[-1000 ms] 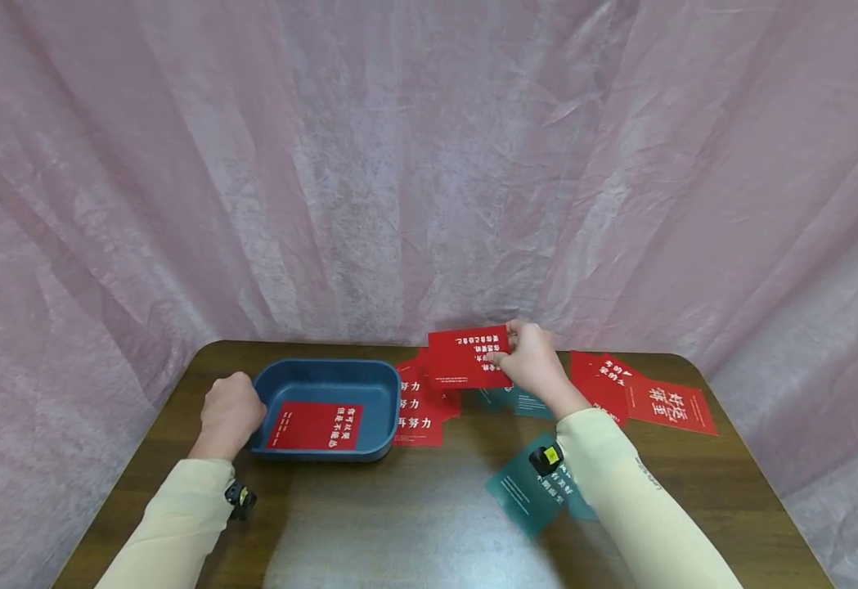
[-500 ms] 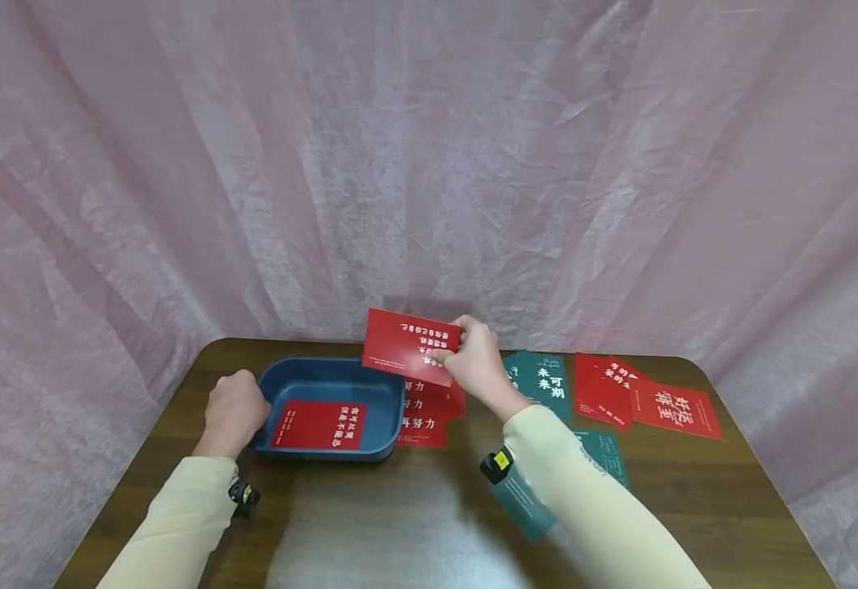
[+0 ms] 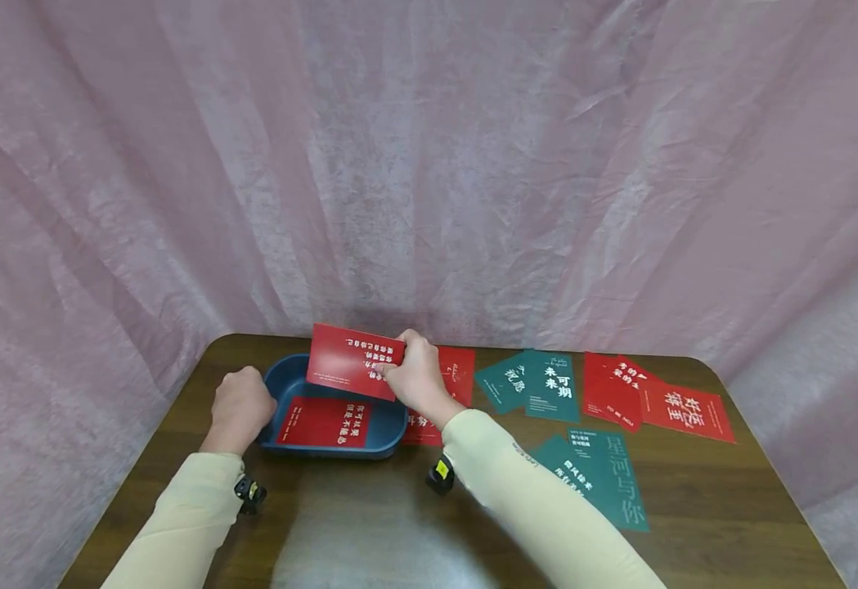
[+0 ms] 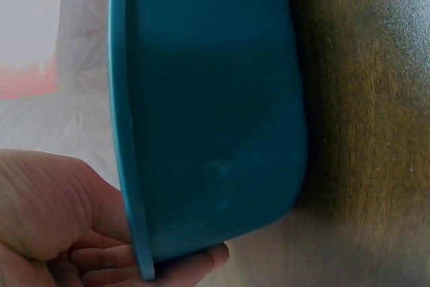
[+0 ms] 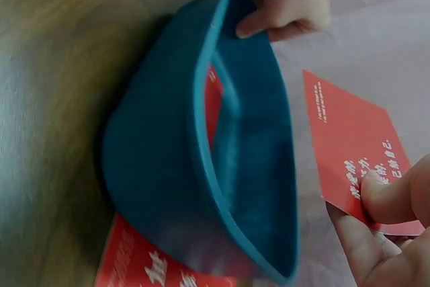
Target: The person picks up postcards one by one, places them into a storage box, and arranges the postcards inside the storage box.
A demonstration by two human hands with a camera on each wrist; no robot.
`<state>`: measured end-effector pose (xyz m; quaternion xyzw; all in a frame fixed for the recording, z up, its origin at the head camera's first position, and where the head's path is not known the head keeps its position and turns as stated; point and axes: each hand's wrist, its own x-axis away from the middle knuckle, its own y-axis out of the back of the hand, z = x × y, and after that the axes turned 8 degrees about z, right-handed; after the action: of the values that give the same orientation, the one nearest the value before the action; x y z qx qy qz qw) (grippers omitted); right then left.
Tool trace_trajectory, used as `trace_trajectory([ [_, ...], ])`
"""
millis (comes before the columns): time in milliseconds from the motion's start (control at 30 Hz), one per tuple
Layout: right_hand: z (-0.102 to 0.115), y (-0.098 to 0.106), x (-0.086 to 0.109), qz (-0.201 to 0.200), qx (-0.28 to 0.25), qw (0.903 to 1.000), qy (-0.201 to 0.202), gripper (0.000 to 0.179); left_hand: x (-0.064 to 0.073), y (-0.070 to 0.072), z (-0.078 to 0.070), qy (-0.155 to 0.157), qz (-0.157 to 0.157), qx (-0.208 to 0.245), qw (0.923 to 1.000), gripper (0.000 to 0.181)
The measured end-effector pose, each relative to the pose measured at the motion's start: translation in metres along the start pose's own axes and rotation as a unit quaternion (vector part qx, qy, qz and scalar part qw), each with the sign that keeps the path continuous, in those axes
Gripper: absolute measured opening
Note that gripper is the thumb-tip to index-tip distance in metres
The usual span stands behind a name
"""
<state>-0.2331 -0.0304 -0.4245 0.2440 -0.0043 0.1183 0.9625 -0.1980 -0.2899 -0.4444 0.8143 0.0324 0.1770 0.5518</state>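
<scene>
A blue plastic tray [image 3: 384, 442] stands at the left of the table, with a red card [image 3: 311, 421] lying in it. My left hand [image 3: 243, 406] grips the tray's left end; in the right wrist view its thumb hooks over the rim. Between thumb and fingers my right hand [image 3: 417, 372] pinches another red card [image 3: 351, 360] with white lettering, by its right end. That card is raised above the tray's back half and tilted. In the right wrist view, the right hand [image 5: 390, 213] is beside the rim with the card.
Red cards [image 3: 458, 372] lie right of the tray, partly under the right arm. Green cards [image 3: 552, 384] are at the back middle, more green cards [image 3: 605, 474] nearer the front. Several red cards [image 3: 686, 411] overlap at the right. A pink curtain [image 3: 429, 164] hangs behind the table.
My right hand has carried the red card leftward from the middle of the table to over the tray. My left hand keeps its grip on the tray.
</scene>
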Motion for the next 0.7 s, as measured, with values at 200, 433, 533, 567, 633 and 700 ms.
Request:
trace_trajectory([
  [200, 0.0, -0.023, -0.004, 0.015, 0.017, 0.9992, -0.032, 0.042, 0.003, 0.003, 0.002, -0.003, 0.002, 0.006, 1.0, 0.026],
  [433, -0.004, -0.044, -0.008, 0.039, 0.049, 0.9967, -0.051, 0.043, 0.002, 0.002, 0.002, 0.006, 0.008, 0.002, 0.9999, 0.023],
  [533, -0.004, -0.052, -0.007, 0.059, 0.054, 0.9948, -0.063, 0.048, 0.001, 0.002, 0.002, 0.011, 0.013, 0.006, 0.9998, 0.024],
  [567, -0.004, -0.054, -0.007, 0.065, 0.057, 0.9939, -0.069, 0.05, 0.001, 0.002, 0.002, 0.012, 0.012, 0.007, 0.9998, 0.025],
  [633, -0.004, -0.058, -0.006, 0.076, 0.054, 0.9928, -0.075, 0.05, 0.0, 0.002, 0.002, 0.012, 0.007, 0.005, 0.9999, 0.024],
  [700, -0.004, -0.062, -0.005, 0.085, 0.05, 0.9919, -0.079, 0.05, 0.0, 0.002, 0.002, 0.012, 0.005, 0.005, 0.9999, 0.023],
])
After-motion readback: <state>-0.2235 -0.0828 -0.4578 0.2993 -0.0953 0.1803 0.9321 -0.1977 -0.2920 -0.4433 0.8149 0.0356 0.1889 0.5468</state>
